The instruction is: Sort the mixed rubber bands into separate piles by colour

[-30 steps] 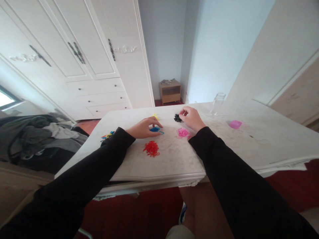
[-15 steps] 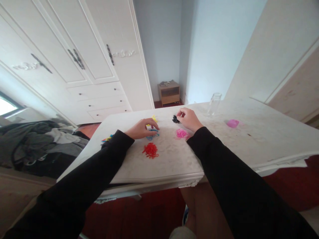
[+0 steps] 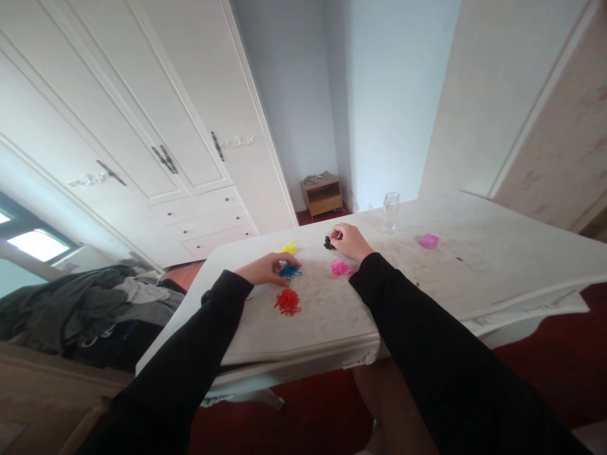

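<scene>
Spread the left hand wider since half a second ago, and shifted its thumb from over the blue loops to their near side. Now hold those fingers well apart in an open curve around the left of the blue pile, perhaps brushing it, though hard to tell from this height. Still keep the right hand at the black loops, with thumb and fingers bent close together at the pile's right edge; cannot tell whether pinching a loop. On the worktop, see the yellow loops just beyond the blue ones and the red loops just nearer. Find the pink loops on the near side of the right hand, a clear glass bottle upright beyond it, and a pink lump well apart to the right
</scene>
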Motion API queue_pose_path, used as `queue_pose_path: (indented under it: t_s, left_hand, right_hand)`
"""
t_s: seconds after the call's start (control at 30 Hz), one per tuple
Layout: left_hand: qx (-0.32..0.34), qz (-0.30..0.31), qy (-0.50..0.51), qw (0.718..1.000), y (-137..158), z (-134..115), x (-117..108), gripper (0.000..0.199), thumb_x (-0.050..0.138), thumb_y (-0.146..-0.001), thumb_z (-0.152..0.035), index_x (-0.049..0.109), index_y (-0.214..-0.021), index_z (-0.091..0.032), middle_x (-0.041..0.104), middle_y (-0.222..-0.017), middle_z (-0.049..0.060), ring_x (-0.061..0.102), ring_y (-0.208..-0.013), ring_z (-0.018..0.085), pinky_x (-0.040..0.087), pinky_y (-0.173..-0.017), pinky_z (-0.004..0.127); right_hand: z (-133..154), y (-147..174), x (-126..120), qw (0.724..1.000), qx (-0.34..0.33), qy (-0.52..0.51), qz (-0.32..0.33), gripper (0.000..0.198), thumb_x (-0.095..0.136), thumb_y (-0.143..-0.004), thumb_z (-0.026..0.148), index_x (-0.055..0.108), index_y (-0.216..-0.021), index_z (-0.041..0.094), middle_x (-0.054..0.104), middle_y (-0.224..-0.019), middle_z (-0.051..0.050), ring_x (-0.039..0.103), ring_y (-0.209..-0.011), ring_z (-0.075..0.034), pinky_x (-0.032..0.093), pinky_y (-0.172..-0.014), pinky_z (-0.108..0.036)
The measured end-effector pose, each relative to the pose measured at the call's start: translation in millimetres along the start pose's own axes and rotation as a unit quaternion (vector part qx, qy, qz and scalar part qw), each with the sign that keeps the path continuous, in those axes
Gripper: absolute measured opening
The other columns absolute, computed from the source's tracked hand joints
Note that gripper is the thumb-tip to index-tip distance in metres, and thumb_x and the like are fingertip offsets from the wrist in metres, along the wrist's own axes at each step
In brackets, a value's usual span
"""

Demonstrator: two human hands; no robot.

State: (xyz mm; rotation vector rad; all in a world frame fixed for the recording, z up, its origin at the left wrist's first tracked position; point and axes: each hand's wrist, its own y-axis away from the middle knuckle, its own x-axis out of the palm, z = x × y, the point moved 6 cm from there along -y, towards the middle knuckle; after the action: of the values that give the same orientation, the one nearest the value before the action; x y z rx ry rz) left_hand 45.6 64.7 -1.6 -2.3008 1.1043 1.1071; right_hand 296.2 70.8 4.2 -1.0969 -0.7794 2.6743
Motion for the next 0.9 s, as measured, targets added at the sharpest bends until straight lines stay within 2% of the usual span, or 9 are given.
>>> queue_pose_path:
  t_s: [0.13, 0.27, 0.33, 0.43, 0.5, 0.57, 0.67, 0.77, 0.9]
  left_hand:
    - [-0.016, -0.03, -0.005, 0.999, -3.3, 2.9, 2.2, 0.047, 0.086, -0.07, -0.038, 0.076, -0.111, -0.016, 0.074, -0.105, 0.006, 0.047, -0.059, 0.008, 0.037, -0.055, 0.023]
    - [0.012, -0.073, 0.013, 0.997, -2.4, -0.2, -6.2, 0.04, 0.084, -0.073, -0.041, 0.077, -0.104, -0.016, 0.074, -0.107, 0.009, 0.064, -0.083, 0.017, 0.048, -0.066, 0.025]
    - [0.012, -0.137, 0.04, 0.99, 2.0, 0.8, -19.4, 0.036, 0.08, -0.077, -0.043, 0.077, -0.1, -0.016, 0.075, -0.103, 0.011, 0.066, -0.091, 0.02, 0.051, -0.071, 0.027]
    - [-0.012, -0.253, 0.083, 0.964, 15.8, 5.6, -43.8, 0.035, 0.078, -0.079, -0.046, 0.077, -0.095, -0.015, 0.075, -0.09, 0.009, 0.065, -0.079, 0.018, 0.05, -0.069, 0.027]
    - [-0.033, -0.279, 0.087, 0.956, 27.4, 7.4, -55.7, 0.036, 0.08, -0.076, -0.046, 0.077, -0.091, -0.014, 0.075, -0.083, 0.008, 0.063, -0.072, 0.016, 0.049, -0.066, 0.027]
    - [-0.06, -0.248, 0.06, 0.965, 39.7, 8.3, -62.8, 0.034, 0.082, -0.074, -0.046, 0.077, -0.087, -0.014, 0.075, -0.08, 0.007, 0.064, -0.07, 0.016, 0.049, -0.067, 0.027]
    - [-0.107, -0.151, -0.005, 0.983, 62.6, 13.4, -68.1, 0.034, 0.082, -0.073, -0.047, 0.079, -0.084, -0.015, 0.075, -0.074, 0.006, 0.063, -0.067, 0.016, 0.048, -0.064, 0.026]
    - [-0.152, -0.074, -0.064, 0.983, 88.9, 24.8, -72.8, 0.034, 0.081, -0.073, -0.048, 0.081, -0.084, -0.016, 0.073, -0.068, 0.004, 0.061, -0.062, 0.015, 0.045, -0.059, 0.024]
    - [-0.192, -0.046, -0.091, 0.976, 116.9, 38.8, -78.6, 0.033, 0.078, -0.075, -0.048, 0.082, -0.085, -0.017, 0.075, -0.07, 0.005, 0.064, -0.064, 0.017, 0.047, -0.061, 0.026]
  right_hand:
    - [0.3, 0.7, 1.2, 1.0, -0.003, -0.002, -0.001, 0.014, 0.061, -0.074, 0.007, 0.059, -0.067, 0.019, 0.067, -0.08, -0.003, 0.057, -0.074, -0.015, 0.042, -0.072, -0.026]
    - [-1.6, 0.1, 1.5, 1.0, -0.001, -0.003, -0.005, 0.014, 0.061, -0.074, 0.007, 0.059, -0.068, 0.019, 0.068, -0.08, -0.003, 0.058, -0.074, -0.015, 0.042, -0.073, -0.026]
    - [-3.2, -0.2, 1.6, 1.0, 0.002, -0.004, -0.007, 0.013, 0.061, -0.074, 0.007, 0.06, -0.067, 0.019, 0.068, -0.079, -0.004, 0.059, -0.075, -0.016, 0.042, -0.073, -0.026]
    - [-6.4, -0.5, 2.5, 1.0, 0.006, -0.006, -0.007, 0.013, 0.061, -0.073, 0.007, 0.061, -0.067, 0.019, 0.068, -0.078, -0.003, 0.059, -0.075, -0.016, 0.042, -0.073, -0.026]
    - [-8.6, -0.6, 3.4, 1.0, 0.009, -0.007, -0.007, 0.012, 0.061, -0.073, 0.007, 0.061, -0.068, 0.018, 0.068, -0.078, -0.004, 0.059, -0.075, -0.016, 0.042, -0.073, -0.026]
    - [-10.4, -0.9, 4.1, 1.0, 0.012, -0.006, -0.009, 0.011, 0.061, -0.074, 0.008, 0.062, -0.068, 0.018, 0.068, -0.079, -0.004, 0.059, -0.076, -0.016, 0.041, -0.073, -0.027]
    - [-11.8, -1.1, 4.7, 1.0, 0.016, -0.005, -0.011, 0.01, 0.06, -0.074, 0.01, 0.063, -0.069, 0.018, 0.069, -0.079, -0.004, 0.058, -0.075, -0.016, 0.041, -0.073, -0.027]
    - [-11.5, -0.9, 4.8, 1.0, 0.013, -0.005, -0.011, 0.01, 0.061, -0.074, 0.011, 0.064, -0.069, 0.018, 0.069, -0.079, -0.004, 0.058, -0.075, -0.016, 0.042, -0.074, -0.027]
    - [-11.6, -0.2, 4.4, 1.0, 0.014, -0.005, -0.014, 0.01, 0.061, -0.074, 0.011, 0.065, -0.069, 0.018, 0.069, -0.078, -0.004, 0.058, -0.076, -0.017, 0.042, -0.073, -0.027]
